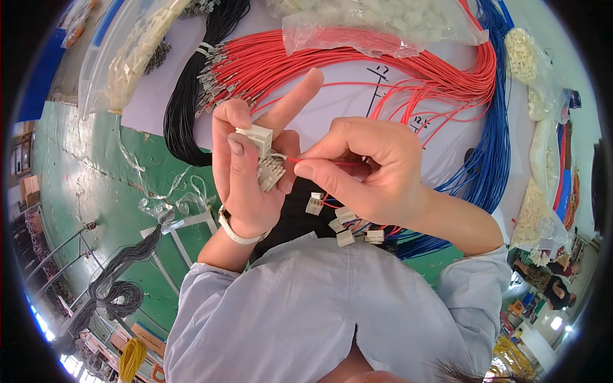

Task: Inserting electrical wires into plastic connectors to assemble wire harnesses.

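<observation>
A person's left hand [246, 172] is closed around a small stack of white plastic connector housings [260, 152], thumb pressed along the front and index finger stretched out above. The right hand [367, 167] is pinched together on a red wire [319, 161], whose metal terminal tip [278, 155] points leftward and sits at the face of the housing. The wire's long axis runs nearly level, from the right fingers across to the housing just beside them, so the right hand is the nearer to the wire's free end. Below the hands, finished connectors [345, 225] with short leads lie against the person's dark clothing. On the desk [83, 166], over a white paper sheet [338, 102], a bundle of red terminated wires [357, 64] fans out, flanked by a black wire bundle [191, 96] and a blue wire bundle [495, 140]. Clear plastic bags [396, 19] hold loose white housings; more bags of them [533, 191] line the right edge.
</observation>
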`<act>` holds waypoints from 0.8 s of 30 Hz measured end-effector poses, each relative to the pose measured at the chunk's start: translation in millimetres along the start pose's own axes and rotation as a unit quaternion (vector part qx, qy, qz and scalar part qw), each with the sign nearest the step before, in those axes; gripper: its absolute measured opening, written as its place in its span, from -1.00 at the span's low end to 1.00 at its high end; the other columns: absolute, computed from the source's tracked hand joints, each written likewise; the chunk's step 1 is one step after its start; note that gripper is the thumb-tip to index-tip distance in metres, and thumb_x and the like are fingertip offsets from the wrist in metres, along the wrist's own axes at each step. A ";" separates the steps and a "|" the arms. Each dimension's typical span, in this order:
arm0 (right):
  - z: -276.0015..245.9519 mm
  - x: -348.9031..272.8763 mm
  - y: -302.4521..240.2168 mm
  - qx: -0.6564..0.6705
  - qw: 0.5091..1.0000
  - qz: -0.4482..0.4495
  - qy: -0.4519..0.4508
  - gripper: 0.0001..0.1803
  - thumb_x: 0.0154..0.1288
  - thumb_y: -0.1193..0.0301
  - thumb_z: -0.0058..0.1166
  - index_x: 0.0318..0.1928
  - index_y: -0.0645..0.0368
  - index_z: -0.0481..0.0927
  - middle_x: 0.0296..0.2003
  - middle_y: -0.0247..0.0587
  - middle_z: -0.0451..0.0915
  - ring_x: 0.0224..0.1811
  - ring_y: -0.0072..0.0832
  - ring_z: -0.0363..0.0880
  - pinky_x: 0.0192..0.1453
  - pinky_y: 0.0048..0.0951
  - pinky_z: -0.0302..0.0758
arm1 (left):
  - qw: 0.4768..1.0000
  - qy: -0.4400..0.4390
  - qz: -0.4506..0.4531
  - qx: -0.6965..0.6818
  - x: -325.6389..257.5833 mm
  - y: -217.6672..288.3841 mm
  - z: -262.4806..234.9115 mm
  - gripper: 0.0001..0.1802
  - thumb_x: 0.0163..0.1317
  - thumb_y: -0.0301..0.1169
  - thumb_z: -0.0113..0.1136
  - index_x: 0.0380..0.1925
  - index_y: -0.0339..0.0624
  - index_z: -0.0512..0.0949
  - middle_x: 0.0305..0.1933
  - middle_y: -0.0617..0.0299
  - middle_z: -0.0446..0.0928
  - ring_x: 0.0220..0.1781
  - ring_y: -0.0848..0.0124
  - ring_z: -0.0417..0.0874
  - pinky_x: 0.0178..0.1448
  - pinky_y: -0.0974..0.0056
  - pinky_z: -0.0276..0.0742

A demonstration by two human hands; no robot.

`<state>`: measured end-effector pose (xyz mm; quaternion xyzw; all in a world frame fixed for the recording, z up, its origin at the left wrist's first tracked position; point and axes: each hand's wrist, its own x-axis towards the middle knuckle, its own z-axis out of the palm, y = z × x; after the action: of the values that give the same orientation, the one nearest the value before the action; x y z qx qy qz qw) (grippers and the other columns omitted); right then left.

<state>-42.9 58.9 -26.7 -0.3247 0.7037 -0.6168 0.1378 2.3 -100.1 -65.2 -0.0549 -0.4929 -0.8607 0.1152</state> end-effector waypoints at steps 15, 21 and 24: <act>-33.5 9.5 0.6 0.028 0.995 -0.021 -0.093 -0.91 0.22 0.54 0.24 -0.44 0.22 0.67 -0.53 -0.36 0.54 -0.52 -0.60 0.35 -0.48 -0.59 0.20 | 0.989 0.106 -0.097 -0.030 -22.3 -3.2 -13.1 -0.48 0.49 0.22 -0.35 -0.26 -0.01 0.19 0.01 -0.26 0.54 -0.75 0.65 0.18 -0.70 0.52 0.04; -11.8 25.0 29.6 -0.214 0.965 -0.102 -0.115 -0.83 0.21 0.38 0.22 -0.32 0.24 0.65 -0.32 -0.24 0.55 -0.18 -0.26 0.47 -0.08 -0.28 0.49 | 0.984 0.152 -0.043 -0.084 -21.8 9.8 -53.9 -0.38 0.46 0.28 -0.34 -0.41 -0.05 0.24 -0.52 0.33 0.18 -0.65 0.58 0.14 -0.66 0.50 -0.02; 2.6 38.5 63.0 -0.400 0.901 -0.169 0.010 -0.87 0.23 0.51 0.16 -0.19 0.23 0.60 -0.25 -0.21 0.55 -0.15 -0.24 0.50 -0.10 -0.31 0.48 | 0.983 0.145 -0.076 -0.087 -14.7 3.3 -38.8 -0.35 0.45 0.27 -0.35 -0.12 -0.13 0.36 -0.19 0.27 0.31 -0.52 0.54 0.24 -0.60 0.46 0.07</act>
<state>-88.3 34.5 -79.6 -0.4606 0.8269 -0.3005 -0.1172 18.1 -133.0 -85.2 0.0983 -0.3970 -0.9054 0.1140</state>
